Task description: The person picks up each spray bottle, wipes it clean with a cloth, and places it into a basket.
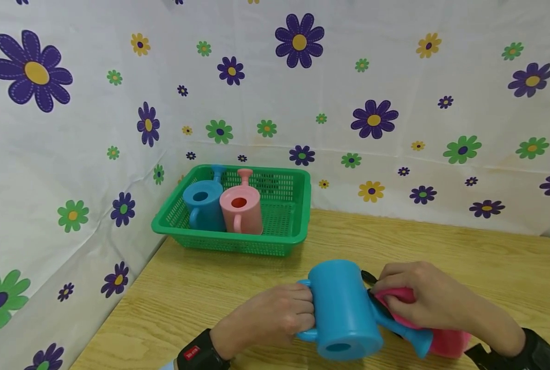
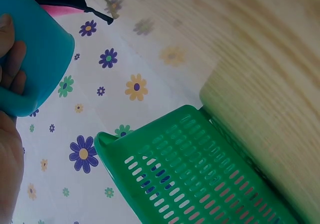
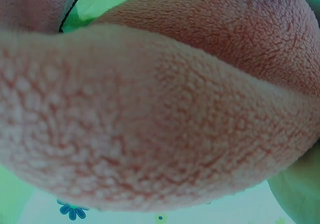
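The left hand (image 1: pixel 279 314) grips the handle of a blue watering can (image 1: pixel 344 303), also seen in the left wrist view. The can is tipped so that its round top hole faces down toward the near edge and its spout slants down to the right. In the right hand (image 1: pixel 429 295) is a pink plush cloth (image 1: pixel 448 343) with black strips, pinched between thumb and fingers beside the can's spout. The cloth's thick pile (image 3: pixel 165 119) fills most of the right wrist view. The spout partly covers the cloth in the head view.
A green perforated basket (image 1: pixel 238 246) stands at the back left of the wooden table (image 1: pixel 201 288). Inside it, a darker blue watering can (image 1: pixel 208 208) and a pink watering can (image 1: pixel 249 216) stand upright, side by side. A white flower-patterned sheet (image 1: pixel 265 92) hangs behind and at left.
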The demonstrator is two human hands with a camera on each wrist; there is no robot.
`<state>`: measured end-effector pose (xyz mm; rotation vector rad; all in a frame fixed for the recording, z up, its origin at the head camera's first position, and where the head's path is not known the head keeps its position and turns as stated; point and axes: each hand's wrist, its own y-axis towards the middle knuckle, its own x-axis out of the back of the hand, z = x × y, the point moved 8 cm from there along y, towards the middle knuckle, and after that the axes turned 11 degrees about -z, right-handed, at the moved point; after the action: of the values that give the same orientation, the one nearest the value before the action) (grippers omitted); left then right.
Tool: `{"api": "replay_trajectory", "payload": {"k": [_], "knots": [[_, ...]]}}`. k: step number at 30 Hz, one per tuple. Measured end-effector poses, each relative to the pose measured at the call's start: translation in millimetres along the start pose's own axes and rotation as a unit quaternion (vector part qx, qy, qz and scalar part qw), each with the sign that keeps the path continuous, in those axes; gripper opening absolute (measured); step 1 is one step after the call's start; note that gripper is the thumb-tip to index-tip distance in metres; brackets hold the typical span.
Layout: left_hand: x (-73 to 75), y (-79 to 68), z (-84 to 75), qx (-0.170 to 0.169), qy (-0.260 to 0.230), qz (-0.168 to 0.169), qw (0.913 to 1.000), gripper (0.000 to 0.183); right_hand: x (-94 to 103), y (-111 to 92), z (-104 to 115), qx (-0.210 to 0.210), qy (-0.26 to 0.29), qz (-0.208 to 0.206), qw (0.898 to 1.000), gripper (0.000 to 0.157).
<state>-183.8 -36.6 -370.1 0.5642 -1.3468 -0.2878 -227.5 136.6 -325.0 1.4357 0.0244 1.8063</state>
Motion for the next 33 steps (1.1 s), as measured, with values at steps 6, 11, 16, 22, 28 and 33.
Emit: {"api": "replay_trajectory", "payload": {"k": [6,11,16,22,28,33], "knots": [[-0.9,-3.8,4.4,0.009,-0.006,0.004,0.9999,0.026,-0.1,-5.4,0.1,-0.002,-0.005,0.014,1.0,0.027],[0.1,-5.1,6.4,0.009,0.003,0.007,0.9999,0.026,0.7,-8.9,0.2,-0.009,-0.018,0.03,0.999,0.025],[-0.8,-8.4,9.3,0.015,0.014,0.021,0.9996,0.023,1.9,-15.8,0.9,-0.009,-0.032,0.052,0.998,0.025],[0.1,-12.0,14.3,0.032,0.012,0.029,0.999,0.017,3.2,-23.2,-4.8,-0.048,-0.03,0.088,0.995,0.022],[-0.2,-14.6,17.6,0.04,0.014,0.027,0.9987,0.017,4.0,-24.7,-5.0,-0.062,-0.023,0.097,0.993,0.02],[-2.4,-16.8,19.8,0.046,0.013,0.035,0.9982,0.015,3.8,-25.3,-4.4,-0.069,-0.026,0.105,0.992,0.019]]}}
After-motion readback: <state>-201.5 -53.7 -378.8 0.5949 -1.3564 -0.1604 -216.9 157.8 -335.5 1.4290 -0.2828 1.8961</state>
